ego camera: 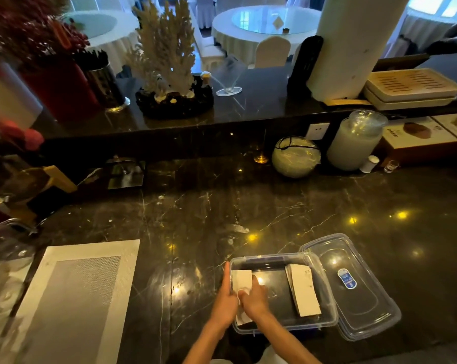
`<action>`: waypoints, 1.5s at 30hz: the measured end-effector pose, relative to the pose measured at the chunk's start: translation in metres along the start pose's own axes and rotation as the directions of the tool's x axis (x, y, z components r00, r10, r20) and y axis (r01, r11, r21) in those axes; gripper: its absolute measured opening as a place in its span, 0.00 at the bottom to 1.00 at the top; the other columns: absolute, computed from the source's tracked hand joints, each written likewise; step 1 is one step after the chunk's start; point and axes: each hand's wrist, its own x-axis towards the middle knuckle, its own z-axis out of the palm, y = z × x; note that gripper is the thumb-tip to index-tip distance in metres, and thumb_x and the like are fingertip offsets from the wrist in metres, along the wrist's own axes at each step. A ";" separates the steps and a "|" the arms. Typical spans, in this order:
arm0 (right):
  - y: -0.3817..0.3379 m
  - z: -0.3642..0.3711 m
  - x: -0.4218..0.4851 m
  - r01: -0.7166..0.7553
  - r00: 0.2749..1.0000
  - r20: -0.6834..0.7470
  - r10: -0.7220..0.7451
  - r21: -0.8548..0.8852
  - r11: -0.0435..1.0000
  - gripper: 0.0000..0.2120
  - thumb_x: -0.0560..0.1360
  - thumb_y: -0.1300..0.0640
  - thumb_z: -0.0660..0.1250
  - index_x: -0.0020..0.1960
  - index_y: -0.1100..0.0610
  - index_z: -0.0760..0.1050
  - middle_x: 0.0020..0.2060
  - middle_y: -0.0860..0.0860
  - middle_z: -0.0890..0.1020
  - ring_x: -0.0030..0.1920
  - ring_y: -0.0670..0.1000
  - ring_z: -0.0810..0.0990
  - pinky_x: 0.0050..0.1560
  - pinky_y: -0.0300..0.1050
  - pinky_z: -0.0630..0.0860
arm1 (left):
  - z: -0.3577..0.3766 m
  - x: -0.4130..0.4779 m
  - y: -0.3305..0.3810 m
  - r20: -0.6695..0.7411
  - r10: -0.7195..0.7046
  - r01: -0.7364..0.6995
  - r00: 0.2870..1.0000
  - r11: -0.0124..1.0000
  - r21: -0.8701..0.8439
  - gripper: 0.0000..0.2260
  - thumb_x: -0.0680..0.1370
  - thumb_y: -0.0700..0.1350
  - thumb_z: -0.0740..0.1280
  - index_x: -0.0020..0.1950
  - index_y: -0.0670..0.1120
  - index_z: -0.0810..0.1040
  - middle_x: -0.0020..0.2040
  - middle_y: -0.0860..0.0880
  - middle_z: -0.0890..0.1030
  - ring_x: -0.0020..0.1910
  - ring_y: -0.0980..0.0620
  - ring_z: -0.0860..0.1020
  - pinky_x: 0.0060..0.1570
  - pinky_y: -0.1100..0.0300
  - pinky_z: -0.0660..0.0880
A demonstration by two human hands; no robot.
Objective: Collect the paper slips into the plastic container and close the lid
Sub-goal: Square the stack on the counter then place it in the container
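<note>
Table [248,211]: dark veined marble, glossy with lamp glints, filling the middle and lower frame.
Placemat [72,298]: pale woven mat, lower left of the frame, well apart from the box.
Plastic container [324,279]: clear, rectangular, open, at the lower centre-right of the frame.
Lid [363,306]: clear, lying flat just right of the container, its near edge touching the container's right rim; a blue label shows on it.
Right-hand slips [303,290]: a white stack leaning inside the container's right end.
Left-hand slips [241,279]: a white stack at the container's left end, between both hands.
Left hand [226,300]: at the container's left wall, forefinger stretched out straight, fingers pressed against the stack.
Right hand [256,298]: inside the container, fingers curled down on the same stack.
</note>
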 end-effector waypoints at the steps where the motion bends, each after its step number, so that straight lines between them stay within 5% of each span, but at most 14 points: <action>1: 0.000 0.002 0.001 -0.023 0.999 -0.033 0.022 -0.040 0.999 0.23 0.78 0.59 0.65 0.72 0.53 0.67 0.69 0.58 0.68 0.68 0.57 0.71 0.70 0.51 0.70 | 0.000 0.001 -0.002 -0.004 -0.003 0.003 1.000 1.000 -0.009 0.33 0.81 0.33 0.54 0.79 0.57 0.45 0.69 0.57 0.64 0.54 0.72 0.69 0.44 0.80 0.71; 5: 0.001 0.002 0.001 -0.046 0.996 -0.077 0.036 -0.133 0.990 0.26 0.78 0.53 0.67 0.74 0.51 0.66 0.69 0.57 0.66 0.71 0.58 0.65 0.72 0.53 0.67 | 0.001 0.006 -0.007 -0.004 -0.006 0.006 1.000 1.000 -0.020 0.34 0.81 0.34 0.56 0.78 0.60 0.44 0.57 0.67 0.69 0.47 0.77 0.71 0.42 0.77 0.73; 8: 0.003 0.002 0.001 -0.052 0.996 -0.077 0.044 -0.099 0.994 0.27 0.79 0.54 0.66 0.76 0.53 0.63 0.70 0.58 0.67 0.72 0.59 0.66 0.71 0.52 0.67 | 0.001 0.004 -0.005 -0.009 -0.015 0.015 1.000 1.000 -0.006 0.35 0.80 0.31 0.54 0.78 0.60 0.44 0.64 0.61 0.66 0.51 0.73 0.72 0.43 0.77 0.74; 11: 0.002 0.003 0.002 -0.067 0.996 -0.068 0.062 -0.069 0.995 0.24 0.81 0.54 0.62 0.75 0.58 0.64 0.71 0.59 0.66 0.73 0.60 0.65 0.73 0.53 0.66 | 0.001 0.004 -0.003 -0.015 -0.012 0.012 1.000 1.000 0.018 0.36 0.80 0.32 0.55 0.78 0.61 0.44 0.68 0.57 0.63 0.61 0.61 0.72 0.58 0.66 0.75; 15: 0.000 0.003 0.001 -0.059 0.998 -0.033 0.059 -0.016 0.998 0.19 0.82 0.61 0.58 0.72 0.59 0.67 0.69 0.59 0.69 0.70 0.60 0.70 0.70 0.56 0.71 | 0.001 0.006 -0.007 -0.015 0.003 -0.002 1.000 0.998 0.062 0.37 0.79 0.32 0.56 0.78 0.61 0.43 0.65 0.57 0.65 0.53 0.71 0.70 0.52 0.68 0.75; 19: 0.000 -0.002 0.000 -0.050 0.999 -0.002 0.050 0.038 0.998 0.19 0.80 0.64 0.59 0.69 0.58 0.72 0.66 0.59 0.73 0.65 0.59 0.75 0.66 0.55 0.75 | 0.001 0.006 -0.006 -0.006 0.003 -0.002 1.000 0.998 0.065 0.37 0.79 0.31 0.55 0.78 0.60 0.42 0.68 0.54 0.65 0.56 0.62 0.73 0.62 0.55 0.76; 28: 0.002 -0.009 -0.001 -0.015 0.999 0.051 0.011 0.086 0.996 0.18 0.80 0.63 0.60 0.68 0.54 0.74 0.61 0.58 0.79 0.61 0.58 0.79 0.62 0.54 0.79 | 0.002 0.008 -0.011 -0.013 0.019 -0.017 1.000 0.994 0.112 0.35 0.81 0.34 0.55 0.78 0.60 0.40 0.64 0.57 0.64 0.49 0.71 0.69 0.37 0.74 0.73; 40: 0.003 -0.001 -0.008 0.065 0.987 -0.146 -0.074 -0.065 0.996 0.13 0.80 0.57 0.64 0.63 0.57 0.78 0.60 0.57 0.80 0.61 0.55 0.79 0.60 0.47 0.78 | 0.006 0.007 -0.008 -0.044 -0.014 0.019 0.999 0.993 0.114 0.36 0.81 0.33 0.55 0.78 0.61 0.41 0.60 0.57 0.66 0.47 0.67 0.71 0.39 0.70 0.73; 45: 0.002 -0.002 -0.009 0.072 0.987 -0.141 -0.082 -0.075 0.995 0.13 0.81 0.56 0.64 0.64 0.57 0.77 0.61 0.55 0.79 0.61 0.54 0.79 0.60 0.45 0.77 | 0.007 0.009 -0.009 -0.047 -0.001 0.007 0.999 0.990 0.142 0.35 0.81 0.35 0.55 0.78 0.61 0.39 0.62 0.56 0.63 0.50 0.66 0.69 0.49 0.68 0.72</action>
